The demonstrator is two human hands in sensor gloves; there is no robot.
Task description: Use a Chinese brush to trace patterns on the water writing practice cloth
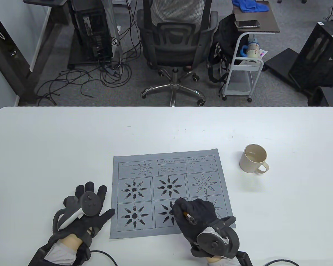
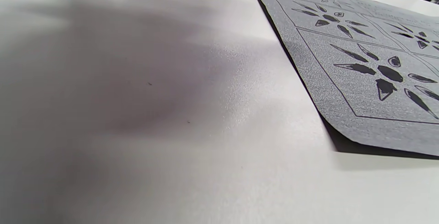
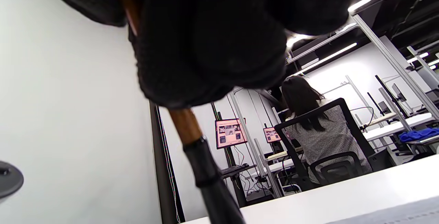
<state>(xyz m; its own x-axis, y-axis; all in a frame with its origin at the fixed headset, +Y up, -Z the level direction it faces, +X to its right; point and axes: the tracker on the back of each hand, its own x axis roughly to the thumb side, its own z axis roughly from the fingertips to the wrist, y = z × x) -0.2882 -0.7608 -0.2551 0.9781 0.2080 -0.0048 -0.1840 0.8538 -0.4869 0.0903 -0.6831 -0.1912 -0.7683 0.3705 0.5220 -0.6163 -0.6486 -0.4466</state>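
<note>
L hand [image 1: 84, 210], black sensor glove: flat, fingers spread, on white table [image 1: 58, 144] beside thin grey practice cloth [image 1: 219, 177]; nothing held. Cloth likely limp, light, prone to sliding. R hand [image 1: 195, 214] pinches wooden-shafted brush [image 3: 185, 128] over lower-middle pattern; hold mid-shaft, light pressure.

Cloth [image 1: 172, 194]: grey, printed with black-lined grid of sunburst motifs; four filled solid black, one part filled, one upper-right in outline only.
Brush [image 3: 202, 155]: reddish-brown shaft, black ferrule.
Gloves, left hand [image 1: 84, 213] and right hand [image 1: 199, 216]: black.
Mug [image 1: 254, 158]: cream-beige.
Tabletop [image 1: 58, 144]: white.
Office chair [image 1: 173, 41]: black mesh, chrome base.
</note>
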